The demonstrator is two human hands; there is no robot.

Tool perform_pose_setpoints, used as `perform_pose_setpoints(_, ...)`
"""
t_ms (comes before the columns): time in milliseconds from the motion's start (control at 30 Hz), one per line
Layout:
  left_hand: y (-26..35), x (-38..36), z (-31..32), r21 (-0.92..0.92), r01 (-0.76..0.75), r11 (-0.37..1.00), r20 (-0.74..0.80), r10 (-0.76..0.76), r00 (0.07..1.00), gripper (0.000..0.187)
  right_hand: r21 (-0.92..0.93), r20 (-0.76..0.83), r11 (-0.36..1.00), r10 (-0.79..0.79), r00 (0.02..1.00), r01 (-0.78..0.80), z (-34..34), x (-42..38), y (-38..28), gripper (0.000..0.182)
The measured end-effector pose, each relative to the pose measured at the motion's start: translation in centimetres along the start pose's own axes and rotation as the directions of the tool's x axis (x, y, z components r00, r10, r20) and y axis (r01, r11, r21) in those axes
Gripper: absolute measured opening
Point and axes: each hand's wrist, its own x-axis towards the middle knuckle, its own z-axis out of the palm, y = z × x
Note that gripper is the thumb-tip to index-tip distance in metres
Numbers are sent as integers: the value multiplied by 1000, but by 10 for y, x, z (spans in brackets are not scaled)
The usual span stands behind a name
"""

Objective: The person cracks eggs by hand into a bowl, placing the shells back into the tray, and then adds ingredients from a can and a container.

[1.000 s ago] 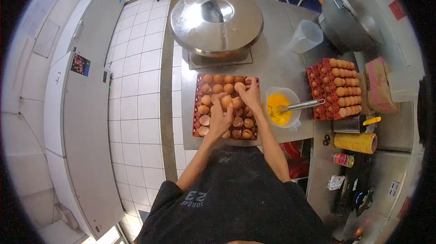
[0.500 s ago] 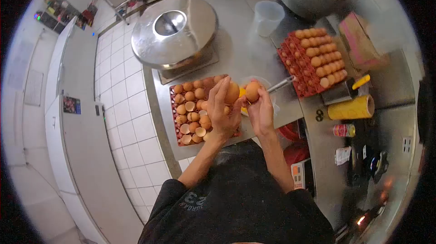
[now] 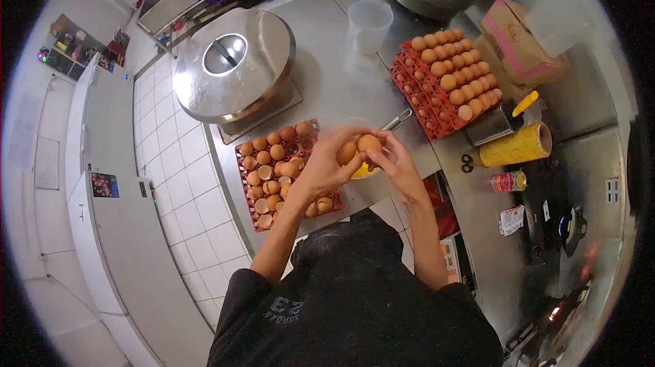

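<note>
My left hand [image 3: 322, 167] is closed around a brown egg [image 3: 346, 153], fingers curled over its far side. Right against it, a second brown egg [image 3: 369, 143] sits in the fingers of my right hand [image 3: 401, 170]. Both are held above a bowl [image 3: 355, 123], partly hidden by my hands, where yellow egg [image 3: 361, 172] shows. A whisk's metal handle [image 3: 396, 121] leans out over the bowl's right side. Just left of my left hand lies a red egg tray [image 3: 240, 169] with brown eggs and several broken, hollow shells [image 3: 262, 206].
Stacked red trays [image 3: 416, 104] carry more eggs at the right. A large lidded metal pot [image 3: 263, 60] stands back left, a translucent jug [image 3: 370, 25] behind the bowl. Along the right are a yellow roll [image 3: 512, 147], a can [image 3: 509, 181] and a cardboard box [image 3: 518, 43].
The two eggs, apart before, are now together between my hands. Both hands have turned inward, with the left fingers curled instead of raised. The camera view has shifted.
</note>
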Motion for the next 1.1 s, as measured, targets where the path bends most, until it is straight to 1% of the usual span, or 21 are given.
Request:
perform_pose_setpoints(33,-3,0,-1,1,3,1000,-6,-3,1000,46,-1,6,1000,3,1000,-3,-1,0,-1,42)
perform_pose_setpoints(100,-10,1,-2,5,71,997,6,-71,997,42,-231,17,968,-93,996,94,-2,0,-3,45)
perform_pose_setpoints(133,-12,2,-3,4,74,997,0,-74,997,42,-233,23,968,-90,996,92,-1,1,-2,45)
perform_pose_setpoints(200,-15,4,-5,99,20,995,45,-25,999,44,-520,-42,840,-203,978,152,1,4,0,47)
perform_pose_setpoints(233,-18,5,-5,99,22,995,40,-26,999,44,-521,-37,840,-201,979,153,0,7,4,47)
perform_pose_setpoints(300,-27,8,-1,110,60,992,68,-68,995,44,-600,-53,766,-328,943,232,-1,14,15,48)
perform_pose_setpoints(433,-33,12,-4,127,19,992,44,-25,999,43,-567,-43,790,-311,950,233,-3,15,14,52)
perform_pose_setpoints(500,-31,12,-7,129,-48,991,26,45,999,41,-733,11,631,-361,933,253,3,9,2,56)
perform_pose_setpoints(533,-38,13,-7,129,-39,991,20,37,999,41,-732,18,633,-354,935,254,0,12,4,56)
perform_pose_setpoints(600,-49,13,-8,159,-31,987,62,22,998,38,-832,70,493,-363,929,255,-5,18,10,61)
perform_pose_setpoints(633,-53,12,-9,166,-26,986,47,19,999,38,-829,86,490,-363,928,269,-5,20,11,61)
perform_pose_setpoints(733,-49,0,-19,199,-31,979,68,18,998,38,-814,64,533,-315,947,232,10,17,8,62)
perform_pose_setpoints(800,-54,-9,-25,200,-19,980,33,13,999,43,-828,110,486,-348,931,280,19,20,10,60)
perform_pose_setpoints(833,-54,-15,-29,194,-18,981,35,12,999,43,-830,107,485,-344,933,274,26,19,9,60)
perform_pose_setpoints(900,-45,-37,-46,225,16,974,-66,-1,998,41,-827,108,513,-258,960,231,54,17,9,61)
perform_pose_setpoints(933,-43,-49,-54,223,12,975,-59,1,998,41,-828,100,514,-259,961,225,67,16,15,61)
perform_pose_setpoints(1000,-40,-72,-65,164,269,949,-172,-241,955,39,-745,80,654,-112,991,134,92,15,34,68)
perform_pose_setpoints(1033,-47,-76,-67,165,270,949,-169,-242,955,39,-743,77,656,-111,991,131,103,19,43,68)
perform_pose_setpoints(1100,-73,-93,-66,236,351,906,-194,-310,931,36,-797,37,604,19,999,18,120,28,64,70)
